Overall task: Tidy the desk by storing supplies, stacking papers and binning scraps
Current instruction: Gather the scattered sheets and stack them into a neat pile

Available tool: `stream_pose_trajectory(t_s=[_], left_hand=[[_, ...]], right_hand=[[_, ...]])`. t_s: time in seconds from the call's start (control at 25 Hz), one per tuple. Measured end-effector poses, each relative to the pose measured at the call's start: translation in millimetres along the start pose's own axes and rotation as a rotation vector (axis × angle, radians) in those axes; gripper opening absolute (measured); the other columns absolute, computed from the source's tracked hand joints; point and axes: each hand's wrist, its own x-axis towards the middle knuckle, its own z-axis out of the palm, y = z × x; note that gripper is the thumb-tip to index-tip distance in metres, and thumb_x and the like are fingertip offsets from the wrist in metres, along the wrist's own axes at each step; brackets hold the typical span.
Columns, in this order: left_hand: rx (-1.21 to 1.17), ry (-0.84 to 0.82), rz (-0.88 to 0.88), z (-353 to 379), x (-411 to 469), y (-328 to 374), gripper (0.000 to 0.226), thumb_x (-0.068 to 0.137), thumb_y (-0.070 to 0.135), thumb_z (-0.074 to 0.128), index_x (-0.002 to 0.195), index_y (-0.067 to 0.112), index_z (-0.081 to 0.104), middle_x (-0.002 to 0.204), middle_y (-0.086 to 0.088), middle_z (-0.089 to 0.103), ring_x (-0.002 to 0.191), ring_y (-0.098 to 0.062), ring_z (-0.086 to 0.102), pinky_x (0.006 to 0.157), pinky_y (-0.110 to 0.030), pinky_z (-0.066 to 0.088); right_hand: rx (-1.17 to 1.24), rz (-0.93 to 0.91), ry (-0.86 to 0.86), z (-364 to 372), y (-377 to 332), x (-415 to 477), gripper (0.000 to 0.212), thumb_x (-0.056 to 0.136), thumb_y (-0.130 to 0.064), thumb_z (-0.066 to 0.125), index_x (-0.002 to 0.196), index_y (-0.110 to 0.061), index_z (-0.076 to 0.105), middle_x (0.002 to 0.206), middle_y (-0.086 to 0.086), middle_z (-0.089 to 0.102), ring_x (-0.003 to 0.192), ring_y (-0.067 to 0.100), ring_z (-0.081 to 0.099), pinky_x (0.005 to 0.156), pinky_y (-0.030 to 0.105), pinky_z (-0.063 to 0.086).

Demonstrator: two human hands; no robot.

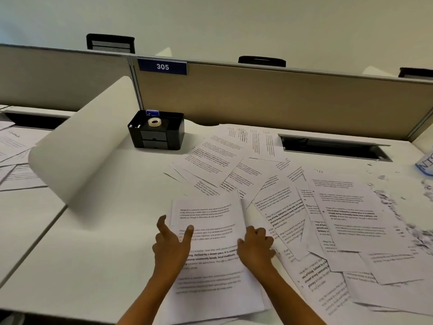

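Note:
A stack of printed sheets (210,233) lies on the white desk (105,249) right in front of me. My left hand (172,245) rests on the stack's left edge with fingers spread, thumb on the top page. My right hand (256,246) sits at the stack's right edge, fingers curled onto the paper there. Many more printed sheets (276,181) lie scattered and overlapping to the right and behind. Paper scraps (398,207) litter the desk's far right. A black desk organiser (156,134) at the back holds a roll of clear tape (154,122).
A curved white divider (79,148) rises at the left, with other papers (16,158) on the neighbouring desk beyond. A beige partition (257,99) labelled 305 closes the back. A cable slot (332,147) opens in the desk at back right. A clear container (426,164) peeks in at the right edge.

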Motion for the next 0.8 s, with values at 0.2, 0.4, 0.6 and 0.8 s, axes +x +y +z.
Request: stream_pose_trajectory(t_s=[0.2,0.4,0.6,0.8], left_hand=[[-0.062,0.019,-0.011,-3.7,4.1,-1.7,0.077,0.080,0.033,0.069,0.131,0.025,0.012,0.126,-0.021,0.049,0.110,-0.038,0.052,0.094,-0.050,0.046],[-0.104,0.033,-0.065,-9.1,12.9,-6.4,0.050,0.089,0.015,0.060,0.125,0.008,0.026,0.122,-0.020,0.054,0.082,-0.026,0.058,0.067,-0.032,0.050],[-0.103,0.118,0.112,-26.5,9.6,6.9,0.036,0.092,0.016,0.054,0.125,0.012,0.041,0.111,-0.011,0.062,0.059,-0.009,0.057,0.042,-0.013,0.043],[-0.179,0.226,0.415,-54.6,1.5,38.4,0.024,0.089,0.017,0.059,0.111,0.020,0.050,0.103,0.003,0.062,0.062,-0.004,0.062,0.045,-0.007,0.048]], right_hand=[[0.152,0.012,-0.059,4.8,-22.0,3.0,0.062,0.092,-0.021,0.050,0.141,-0.011,0.014,0.136,0.017,0.033,0.120,0.033,0.041,0.095,0.035,0.042],[0.259,0.002,-0.130,10.7,-20.6,15.5,0.046,0.088,-0.021,0.053,0.127,-0.010,0.031,0.124,0.013,0.052,0.106,0.028,0.056,0.091,0.039,0.050],[0.469,-0.046,-0.116,14.9,-20.8,16.3,0.027,0.089,-0.015,0.052,0.113,-0.015,0.039,0.114,0.008,0.058,0.097,0.021,0.059,0.077,0.029,0.054],[0.919,-0.048,-0.151,3.5,-21.8,17.5,0.025,0.089,-0.016,0.057,0.109,-0.017,0.041,0.109,0.005,0.058,0.092,0.018,0.061,0.065,0.023,0.054]])
